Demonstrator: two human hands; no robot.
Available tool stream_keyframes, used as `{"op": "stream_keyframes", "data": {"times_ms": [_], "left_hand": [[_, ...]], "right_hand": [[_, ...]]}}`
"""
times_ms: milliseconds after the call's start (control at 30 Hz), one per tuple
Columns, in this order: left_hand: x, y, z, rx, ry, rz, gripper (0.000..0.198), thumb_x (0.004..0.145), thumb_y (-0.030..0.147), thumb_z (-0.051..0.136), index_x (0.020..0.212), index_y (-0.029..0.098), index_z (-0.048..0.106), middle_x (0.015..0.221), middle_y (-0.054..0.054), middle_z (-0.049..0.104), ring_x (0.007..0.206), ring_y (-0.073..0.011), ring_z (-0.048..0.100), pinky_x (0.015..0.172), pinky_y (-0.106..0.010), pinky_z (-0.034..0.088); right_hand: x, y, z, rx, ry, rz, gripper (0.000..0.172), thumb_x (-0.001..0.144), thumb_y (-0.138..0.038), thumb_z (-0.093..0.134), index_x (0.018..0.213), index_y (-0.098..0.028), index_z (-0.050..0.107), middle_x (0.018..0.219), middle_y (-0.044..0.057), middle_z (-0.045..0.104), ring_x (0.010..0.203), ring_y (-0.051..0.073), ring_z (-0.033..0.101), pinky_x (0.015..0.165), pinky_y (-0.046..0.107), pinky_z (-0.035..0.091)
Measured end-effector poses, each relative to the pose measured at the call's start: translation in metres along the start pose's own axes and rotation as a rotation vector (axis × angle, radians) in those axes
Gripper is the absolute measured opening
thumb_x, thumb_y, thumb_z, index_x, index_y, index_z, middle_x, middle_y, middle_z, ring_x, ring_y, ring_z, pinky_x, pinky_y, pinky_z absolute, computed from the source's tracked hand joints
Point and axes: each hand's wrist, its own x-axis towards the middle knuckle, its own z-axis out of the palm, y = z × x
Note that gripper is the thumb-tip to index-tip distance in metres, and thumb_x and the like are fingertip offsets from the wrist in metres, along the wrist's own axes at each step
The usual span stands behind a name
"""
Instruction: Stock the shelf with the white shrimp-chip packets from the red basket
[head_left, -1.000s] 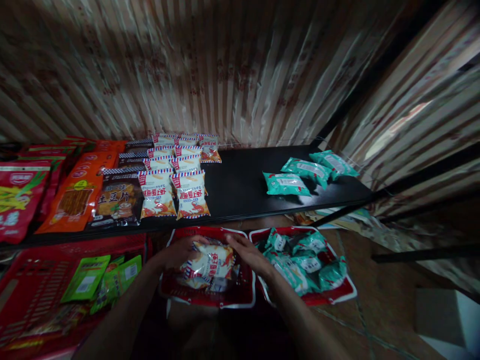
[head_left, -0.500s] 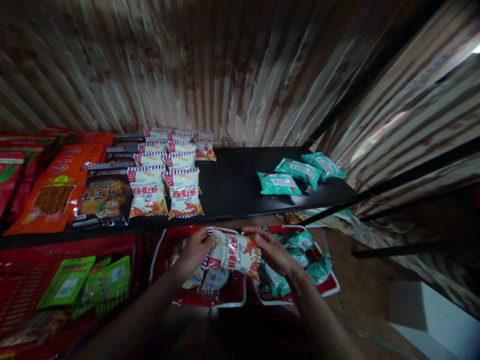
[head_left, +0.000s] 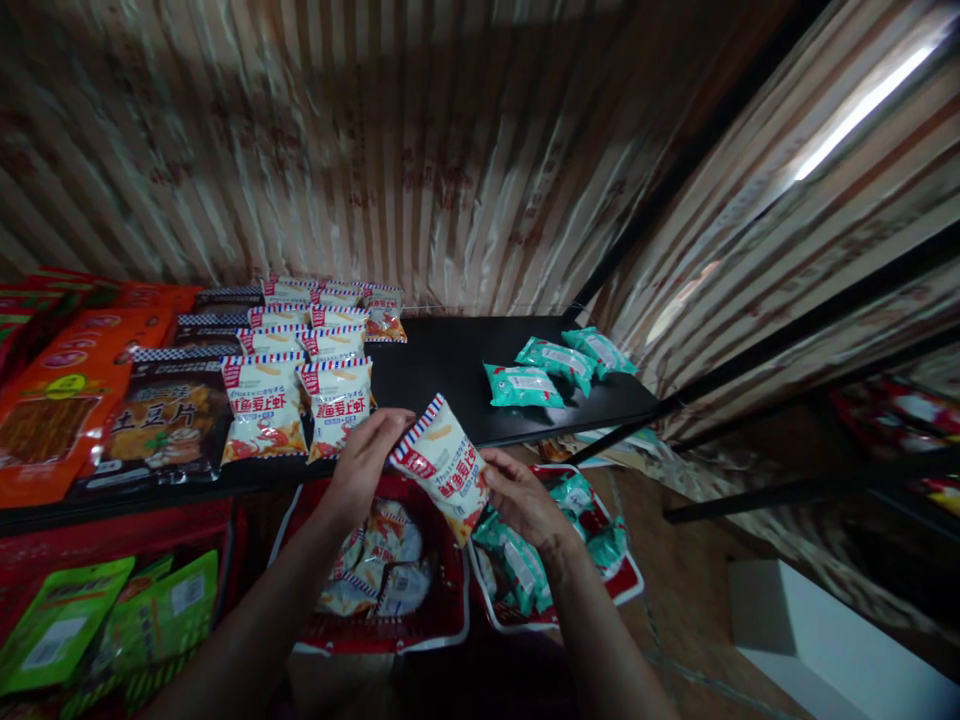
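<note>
Between my two hands is a white snack bag [head_left: 442,465] with red lettering and striped ends, held tilted above the baskets. My left hand [head_left: 367,465] pinches its upper left corner, while my right hand [head_left: 525,495] grips its right side. Just beyond, two rows of matching snack bags [head_left: 264,405] stand on the black shelf [head_left: 442,375]. Below my left hand, a red basket [head_left: 442,600] contains several more of these bags. Teal packets [head_left: 517,560] fill a second red basket [head_left: 634,585] under my right hand.
Three teal packets [head_left: 525,385] lie on the shelf's right part. Dark potato-chip bags [head_left: 165,415] and orange bags [head_left: 64,400] line its left. Green pouches [head_left: 161,610] sit in another basket at lower left. A white box [head_left: 817,620] is on the floor, right of the black shelf frame.
The held snack bag has risen from over the baskets toward the shelf's front edge and turned from sideways to more upright. The view has shifted a little to the right.
</note>
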Motion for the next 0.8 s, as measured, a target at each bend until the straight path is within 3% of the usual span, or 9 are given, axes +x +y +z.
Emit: {"op": "stream_keyframes", "data": {"times_ms": [200,400,633,700,800], "left_hand": [[-0.004,-0.001,0.011,-0.120,-0.239,0.005,0.041,0.079,0.039,0.064,0.113,0.017,0.057,0.112,-0.009,0.066,0.102,-0.0215,0.061,0.089,-0.033,0.046],[0.002,-0.008,0.022,-0.112,-0.139,0.056,0.037,0.082,0.038,0.060,0.113,0.018,0.054,0.109,-0.008,0.067,0.096,-0.0200,0.064,0.084,-0.031,0.049],[0.005,-0.011,0.027,-0.123,-0.099,0.012,0.039,0.078,0.036,0.064,0.112,0.020,0.053,0.115,-0.005,0.065,0.104,-0.0199,0.061,0.087,-0.030,0.049],[0.004,-0.009,0.026,-0.140,-0.123,-0.041,0.041,0.078,0.036,0.063,0.115,0.020,0.053,0.114,-0.006,0.065,0.102,-0.0213,0.061,0.085,-0.032,0.049],[0.001,-0.011,0.025,-0.139,-0.253,-0.166,0.047,0.077,0.035,0.064,0.119,0.018,0.052,0.111,-0.008,0.067,0.096,-0.0226,0.064,0.083,-0.033,0.050]], "right_hand": [[0.011,-0.004,0.015,0.088,0.052,-0.094,0.032,0.060,-0.036,0.082,0.082,-0.022,0.062,0.080,-0.001,0.068,0.073,0.015,0.062,0.074,0.028,0.048],[0.013,-0.009,0.025,0.078,0.050,-0.106,0.035,0.058,-0.038,0.082,0.078,-0.024,0.057,0.078,-0.001,0.068,0.072,0.017,0.061,0.073,0.031,0.049],[0.014,-0.009,0.017,-0.091,-0.034,-0.114,0.037,0.065,-0.050,0.075,0.083,-0.023,0.058,0.081,0.001,0.068,0.074,0.018,0.062,0.074,0.031,0.048],[0.015,-0.012,0.015,-0.120,0.000,-0.176,0.045,0.070,-0.061,0.065,0.093,-0.023,0.059,0.093,0.006,0.068,0.087,0.021,0.063,0.080,0.034,0.047],[0.015,-0.018,0.016,-0.067,0.050,-0.219,0.062,0.069,-0.072,0.054,0.104,-0.021,0.061,0.105,0.011,0.068,0.097,0.025,0.062,0.084,0.037,0.046]]}}
